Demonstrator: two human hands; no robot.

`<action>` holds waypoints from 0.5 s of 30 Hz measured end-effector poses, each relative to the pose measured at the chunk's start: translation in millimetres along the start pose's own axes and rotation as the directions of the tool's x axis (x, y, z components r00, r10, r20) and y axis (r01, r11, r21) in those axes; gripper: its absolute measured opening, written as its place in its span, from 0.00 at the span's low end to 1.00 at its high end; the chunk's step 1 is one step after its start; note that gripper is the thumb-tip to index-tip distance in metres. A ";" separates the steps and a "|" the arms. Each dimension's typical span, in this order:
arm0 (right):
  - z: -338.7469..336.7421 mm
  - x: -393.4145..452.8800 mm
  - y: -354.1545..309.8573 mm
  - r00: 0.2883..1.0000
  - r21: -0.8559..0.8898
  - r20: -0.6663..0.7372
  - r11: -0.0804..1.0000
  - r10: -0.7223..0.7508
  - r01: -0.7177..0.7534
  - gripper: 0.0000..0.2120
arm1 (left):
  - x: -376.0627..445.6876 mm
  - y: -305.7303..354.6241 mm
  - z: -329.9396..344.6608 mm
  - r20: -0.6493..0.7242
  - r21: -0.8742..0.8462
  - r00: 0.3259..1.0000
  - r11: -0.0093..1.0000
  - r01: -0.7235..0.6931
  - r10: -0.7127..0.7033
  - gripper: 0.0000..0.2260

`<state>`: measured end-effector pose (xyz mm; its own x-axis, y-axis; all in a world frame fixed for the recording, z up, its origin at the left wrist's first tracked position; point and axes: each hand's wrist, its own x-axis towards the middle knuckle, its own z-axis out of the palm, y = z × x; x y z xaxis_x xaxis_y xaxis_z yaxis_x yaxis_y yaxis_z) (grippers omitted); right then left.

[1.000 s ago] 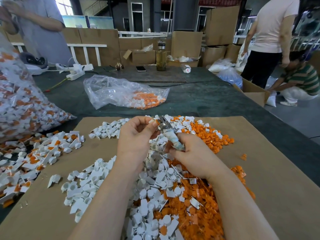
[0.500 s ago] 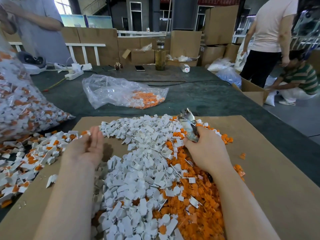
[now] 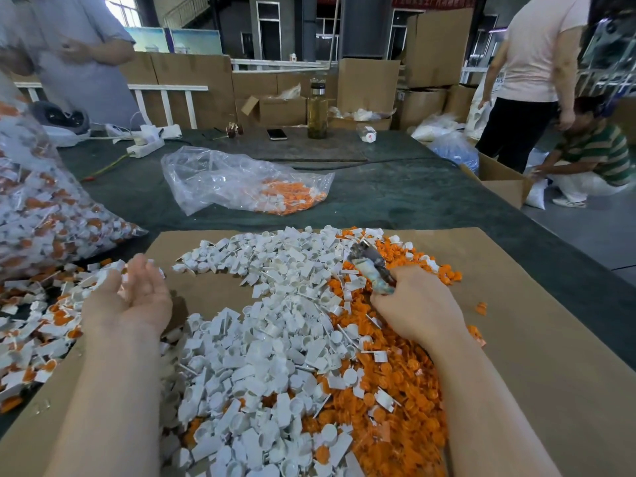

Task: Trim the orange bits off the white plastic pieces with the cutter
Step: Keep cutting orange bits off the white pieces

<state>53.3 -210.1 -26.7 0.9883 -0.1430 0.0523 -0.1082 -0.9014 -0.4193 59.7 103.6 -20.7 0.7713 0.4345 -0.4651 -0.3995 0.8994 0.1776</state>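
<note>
A big heap of white plastic pieces (image 3: 261, 339) covers the middle of a cardboard sheet (image 3: 537, 339), with cut orange bits (image 3: 395, 390) piled along its right side. My right hand (image 3: 420, 308) grips the cutter (image 3: 373, 266), its metal jaws pointing up and away over the heap. My left hand (image 3: 137, 297) hovers at the left, fingers relaxed, just above the pile of untrimmed white-and-orange pieces (image 3: 41, 325). Whether it touches a piece I cannot tell.
A large clear bag (image 3: 44, 215) full of untrimmed pieces leans at the left. A smaller bag (image 3: 241, 184) with orange bits lies on the dark table beyond the cardboard. Farther back stand a bottle (image 3: 317, 111), a phone (image 3: 276, 133) and cardboard boxes. People stand at the left and right.
My left hand left the cutter's jaws and swung left to the untrimmed pile. My right hand with the cutter moved right and lowered a little.
</note>
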 end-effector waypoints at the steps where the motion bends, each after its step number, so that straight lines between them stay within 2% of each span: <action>1: 0.4 0.0 -1.3 1.000 -0.008 -0.013 1.000 -0.025 0.025 0.08 | -4.5 -2.4 -0.4 0.029 0.138 1.000 0.990 0.006 -0.010 0.15; 2: 0.7 -0.4 -3.0 0.998 -0.016 -0.035 0.998 -0.054 0.053 0.08 | -11.0 -5.6 2.4 0.089 0.340 0.995 0.940 0.012 -0.045 0.15; 3: 0.7 -1.0 -5.0 0.994 -0.018 -0.065 0.996 -0.087 0.086 0.08 | -15.0 -13.4 5.2 0.132 0.577 0.989 0.817 -0.019 -0.070 0.13; 4: 0.4 -1.7 -7.1 0.988 -0.015 -0.094 0.992 -0.122 0.122 0.08 | -23.2 -23.6 8.8 0.194 0.757 0.975 0.648 -0.081 -0.105 0.12; 5: 0.7 -2.6 -9.5 0.980 -0.010 -0.120 0.987 -0.158 0.158 0.08 | -32.6 -35.2 13.0 0.262 0.856 0.951 0.494 -0.151 -0.164 0.13; 8: 2.4 -6.0 -15.8 0.955 -0.030 -0.152 0.967 -0.254 0.252 0.06 | -61.8 -69.7 17.3 0.343 0.938 0.876 0.169 -0.302 -0.339 0.18; 10: 4.3 -8.4 -20.0 0.935 -0.063 -0.151 0.948 -0.319 0.313 0.07 | -77.0 -89.3 13.9 0.349 0.928 0.851 0.016 -0.373 -0.393 0.22; 12: 5.5 -10.5 -24.7 0.913 -0.062 -0.151 0.925 -0.380 0.374 0.12 | -84.2 -104.3 8.3 0.378 0.901 0.837 -0.048 -0.431 -0.396 0.18; 15: 6.6 -10.3 -30.1 0.881 -0.086 -0.150 0.894 -0.448 0.440 0.13 | -86.9 -113.7 4.8 0.430 0.892 0.830 0.024 -0.451 -0.354 0.06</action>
<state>47.1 -178.8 -20.6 0.9033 0.2168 0.3702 0.3290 -0.9039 -0.2735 40.5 -36.1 3.7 0.9951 0.0632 -0.0764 0.0841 -0.1311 0.9878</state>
